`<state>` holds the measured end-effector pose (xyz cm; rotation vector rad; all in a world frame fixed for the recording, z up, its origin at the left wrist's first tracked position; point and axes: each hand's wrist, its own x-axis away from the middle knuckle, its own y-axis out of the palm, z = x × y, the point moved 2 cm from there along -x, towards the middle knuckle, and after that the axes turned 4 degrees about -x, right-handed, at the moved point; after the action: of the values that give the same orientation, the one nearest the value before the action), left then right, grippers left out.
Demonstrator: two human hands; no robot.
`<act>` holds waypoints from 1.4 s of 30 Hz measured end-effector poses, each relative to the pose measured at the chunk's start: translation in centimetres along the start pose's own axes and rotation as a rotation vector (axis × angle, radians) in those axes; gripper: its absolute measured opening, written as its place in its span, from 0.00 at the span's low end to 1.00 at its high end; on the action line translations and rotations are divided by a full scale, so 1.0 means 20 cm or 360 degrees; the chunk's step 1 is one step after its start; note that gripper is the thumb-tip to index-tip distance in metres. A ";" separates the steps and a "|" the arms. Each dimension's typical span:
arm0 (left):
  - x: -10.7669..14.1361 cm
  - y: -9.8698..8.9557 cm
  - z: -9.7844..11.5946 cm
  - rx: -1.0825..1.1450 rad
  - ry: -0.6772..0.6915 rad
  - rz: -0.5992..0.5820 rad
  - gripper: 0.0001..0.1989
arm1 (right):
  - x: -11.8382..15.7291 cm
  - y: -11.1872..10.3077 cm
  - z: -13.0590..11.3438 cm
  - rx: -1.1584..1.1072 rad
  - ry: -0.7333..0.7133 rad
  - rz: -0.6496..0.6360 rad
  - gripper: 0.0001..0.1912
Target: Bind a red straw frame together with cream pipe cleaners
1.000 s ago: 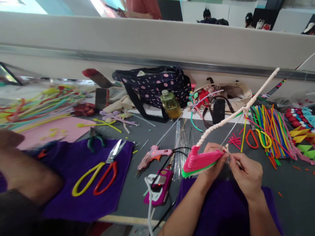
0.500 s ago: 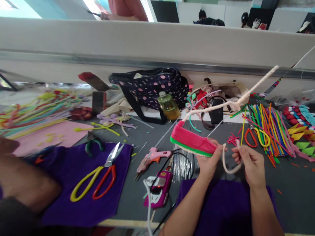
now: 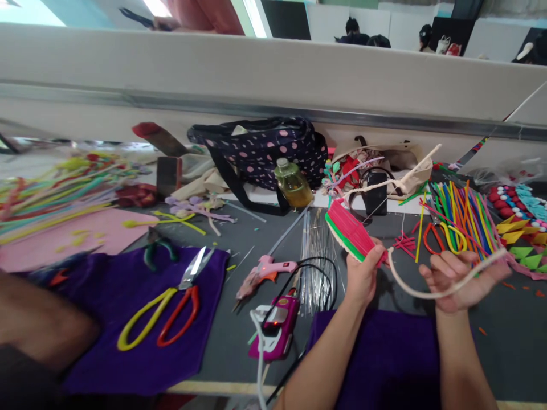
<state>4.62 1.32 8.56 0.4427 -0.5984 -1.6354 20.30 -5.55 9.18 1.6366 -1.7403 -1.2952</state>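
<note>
My left hand [image 3: 363,270] pinches the lower right end of a pink piece [image 3: 351,230] with a green and cream edge. A cream stem rises from the piece's upper left end, bends at a joint and points up to the right. From the held end a second cream stem [image 3: 421,294] curves rightward across my right hand [image 3: 464,279]. The fingers of my right hand are spread, palm partly up, and the stem lies over them, its tip near the fingertips. Below both hands is a purple cloth [image 3: 384,364].
Left of my arms are a pink glue gun [image 3: 265,273], a magenta device [image 3: 277,330] with cables, and large scissors [image 3: 188,290] on purple cloth. A bottle [image 3: 294,185] and dotted bag [image 3: 265,148] stand behind. Colourful stems [image 3: 461,222] lie right. Another person's arm [image 3: 43,319] reaches in left.
My right hand has moved right and opened from a pinch, and the lower cream stem is now stretched out rightward. The pink piece has tilted more steeply and shifted right.
</note>
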 end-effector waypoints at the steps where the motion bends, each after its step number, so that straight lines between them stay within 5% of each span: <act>1: 0.00 0.00 0.00 -0.0001 -0.0023 0.0036 0.14 | 0.02 -0.01 -0.02 0.0123 -0.0034 -0.0161 0.25; 4: -0.01 -0.02 0.00 0.0011 -0.0075 0.0112 0.15 | 0.05 -0.02 -0.03 0.0656 0.0066 -0.0596 0.41; 7: -0.01 -0.02 0.01 0.0034 -0.0093 0.0117 0.15 | 0.03 -0.01 0.00 0.1102 0.0352 -0.0445 0.31; 10: -0.02 -0.02 0.01 0.0048 -0.0120 0.0053 0.14 | -0.01 0.00 0.05 0.1173 0.0384 -0.0219 0.26; 14: -0.02 -0.03 0.00 0.0099 -0.0099 0.0059 0.13 | -0.01 -0.03 0.02 0.0698 -0.0003 -0.0219 0.37; 17: -0.02 -0.03 0.01 0.0106 -0.0094 0.0065 0.14 | 0.00 -0.10 -0.10 0.0038 -0.0458 -0.0057 0.28; 19: -0.03 -0.03 0.01 0.0101 -0.0102 0.0042 0.14 | -0.02 -0.13 -0.14 -0.0274 -0.0546 0.0052 0.22; 22: -0.02 -0.02 0.01 0.0076 -0.0124 0.0035 0.15 | -0.06 -0.11 -0.10 -0.0224 -0.0295 0.0208 0.11; 25: -0.01 -0.01 0.01 0.0049 -0.0156 0.0000 0.16 | -0.08 -0.05 0.06 0.0545 0.0175 0.0370 0.07; 29: 0.00 0.00 0.00 0.0030 -0.0177 -0.0125 0.16 | -0.06 0.02 0.22 0.1219 0.0236 0.0395 0.11; 35: 0.02 0.02 -0.02 -0.0039 -0.0183 -0.0178 0.15 | -0.05 0.06 0.26 0.1345 0.0119 0.0297 0.09; 42: 0.04 0.03 -0.03 -0.0142 -0.0161 -0.0271 0.13 | -0.03 0.09 0.28 0.1049 0.0151 0.0445 0.09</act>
<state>5.24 0.36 8.51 0.3552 -0.5727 -1.8482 14.81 -3.31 8.17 1.6394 -2.3848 -0.5258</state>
